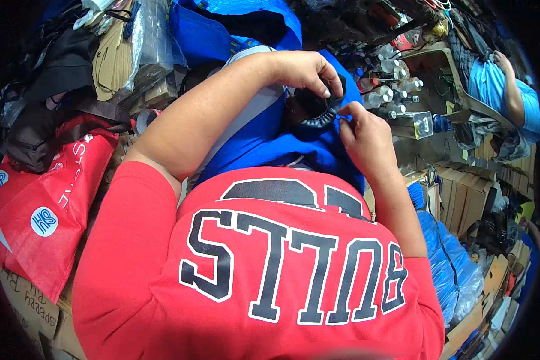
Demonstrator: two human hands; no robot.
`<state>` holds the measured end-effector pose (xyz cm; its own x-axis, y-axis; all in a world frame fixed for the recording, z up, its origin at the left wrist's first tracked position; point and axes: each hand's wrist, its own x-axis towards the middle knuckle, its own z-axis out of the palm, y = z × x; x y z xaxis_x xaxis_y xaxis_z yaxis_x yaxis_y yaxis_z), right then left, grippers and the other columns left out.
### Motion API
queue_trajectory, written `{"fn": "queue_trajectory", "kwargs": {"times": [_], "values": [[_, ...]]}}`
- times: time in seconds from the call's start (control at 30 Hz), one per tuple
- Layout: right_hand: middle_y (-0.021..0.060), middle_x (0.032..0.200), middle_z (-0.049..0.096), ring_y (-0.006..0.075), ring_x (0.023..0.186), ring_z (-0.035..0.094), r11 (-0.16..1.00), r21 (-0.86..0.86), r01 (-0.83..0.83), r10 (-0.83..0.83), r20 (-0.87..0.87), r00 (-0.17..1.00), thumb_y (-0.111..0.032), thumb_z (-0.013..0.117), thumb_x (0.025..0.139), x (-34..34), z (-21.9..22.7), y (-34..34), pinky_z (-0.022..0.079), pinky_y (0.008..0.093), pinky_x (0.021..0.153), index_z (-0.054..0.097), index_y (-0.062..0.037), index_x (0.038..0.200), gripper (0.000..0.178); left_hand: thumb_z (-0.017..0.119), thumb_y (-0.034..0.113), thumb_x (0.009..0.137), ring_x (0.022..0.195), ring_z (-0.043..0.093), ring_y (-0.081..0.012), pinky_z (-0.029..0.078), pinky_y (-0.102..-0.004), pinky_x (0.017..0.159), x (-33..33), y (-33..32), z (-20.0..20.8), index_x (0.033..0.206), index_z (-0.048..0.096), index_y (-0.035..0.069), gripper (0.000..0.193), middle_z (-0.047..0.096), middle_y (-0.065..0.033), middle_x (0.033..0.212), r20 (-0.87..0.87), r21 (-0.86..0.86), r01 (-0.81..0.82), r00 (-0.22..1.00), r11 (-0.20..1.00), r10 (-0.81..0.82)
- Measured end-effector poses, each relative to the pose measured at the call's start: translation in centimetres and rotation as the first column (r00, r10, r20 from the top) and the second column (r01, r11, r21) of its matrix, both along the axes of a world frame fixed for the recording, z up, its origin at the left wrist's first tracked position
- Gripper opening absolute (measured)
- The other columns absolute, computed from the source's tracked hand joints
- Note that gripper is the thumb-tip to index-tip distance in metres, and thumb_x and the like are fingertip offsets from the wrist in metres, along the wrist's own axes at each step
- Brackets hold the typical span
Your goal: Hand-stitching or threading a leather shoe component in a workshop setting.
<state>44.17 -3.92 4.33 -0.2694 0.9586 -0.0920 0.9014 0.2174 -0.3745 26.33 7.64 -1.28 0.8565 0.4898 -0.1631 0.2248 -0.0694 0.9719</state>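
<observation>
A black, shiny, leather-like piece (318, 123) with a puffy, gathered edge and a dark hollow rests on my lap over blue cloth (252, 147); its exact kind I cannot make out. My left hand (306, 71) reaches over its far side, thumb and fingers curled onto it. At its right edge, my right hand (369, 135) is closed in a pinch, thumb against forefinger. Whatever lies between those fingertips is too small to name.
Several plastic bottles (396, 90) stand to the far right, near a person in light blue (510, 90). A red bag (48, 204) lies at left, a blue bag (204, 36) ahead. Cardboard (462, 198) and blue plastic wrap (444, 258) crowd the right side.
</observation>
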Motion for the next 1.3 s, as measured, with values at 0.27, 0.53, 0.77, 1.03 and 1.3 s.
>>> {"fn": "queue_trajectory", "kwargs": {"times": [0.27,0.53,0.77,1.03,1.3], "values": [[0.0154,0.080,0.064,0.0320,0.075,0.063,0.998,0.044,-0.047,0.056,-0.215,0.975,-0.008,0.061,0.078,1.7,-1.1,0.5,0.050,0.0383,0.066,0.064,-0.0070,0.089,0.011,0.054,-0.003,0.080,0.094,0.059,-0.0118,0.043,-0.0255,0.090,0.1,-0.1,0.3,0.114,0.063,0.004,0.036,0.066,-0.0056,0.103,-0.061,-0.105,0.075,0.995,0.992,-0.082],[0.0136,0.078,0.064,0.0300,0.075,0.063,0.995,0.038,-0.088,0.093,-0.165,0.982,-0.008,0.063,0.075,1.8,-0.3,1.0,0.048,0.0382,0.067,0.065,-0.0073,0.087,0.012,0.053,-0.002,0.079,0.093,0.059,-0.0117,0.044,-0.0247,0.088,0.6,0.1,0.0,0.113,0.063,0.003,0.035,0.067,-0.0057,0.101,-0.067,-0.145,0.046,0.996,0.988,-0.056],[0.0098,0.074,0.062,0.0268,0.067,0.061,0.977,0.158,-0.143,0.151,-0.039,0.988,-0.013,0.062,0.079,1.6,-1.7,1.0,0.043,0.0360,0.066,0.066,-0.0090,0.084,0.008,0.063,0.006,0.077,0.095,0.059,-0.0130,0.043,-0.0266,0.090,0.8,0.3,0.1,0.112,0.064,0.003,0.034,0.067,-0.0068,0.103,-0.048,-0.076,0.074,0.996,0.994,-0.078],[0.0004,0.091,0.056,0.0093,0.091,0.050,0.892,-0.431,-0.135,-0.149,-0.563,0.813,-0.009,0.062,0.084,6.1,-4.7,2.8,0.039,0.0230,0.081,0.067,-0.0054,0.103,0.020,0.068,0.008,0.074,0.098,0.058,-0.0148,0.042,-0.0286,0.092,1.4,0.5,-0.2,0.109,0.065,0.006,0.035,0.066,-0.0064,0.104,-0.077,0.083,0.131,0.989,0.988,-0.125],[0.0014,0.089,0.057,0.0098,0.088,0.052,0.865,-0.470,-0.174,-0.235,-0.687,0.687,-0.010,0.064,0.083,6.0,-5.9,3.2,0.040,0.0221,0.082,0.069,-0.0051,0.101,0.020,0.069,0.004,0.074,0.095,0.060,-0.0140,0.044,-0.0280,0.089,1.6,0.6,-0.8,0.106,0.066,0.005,0.033,0.067,-0.0065,0.101,-0.049,0.093,0.092,0.995,0.991,-0.088]]}}
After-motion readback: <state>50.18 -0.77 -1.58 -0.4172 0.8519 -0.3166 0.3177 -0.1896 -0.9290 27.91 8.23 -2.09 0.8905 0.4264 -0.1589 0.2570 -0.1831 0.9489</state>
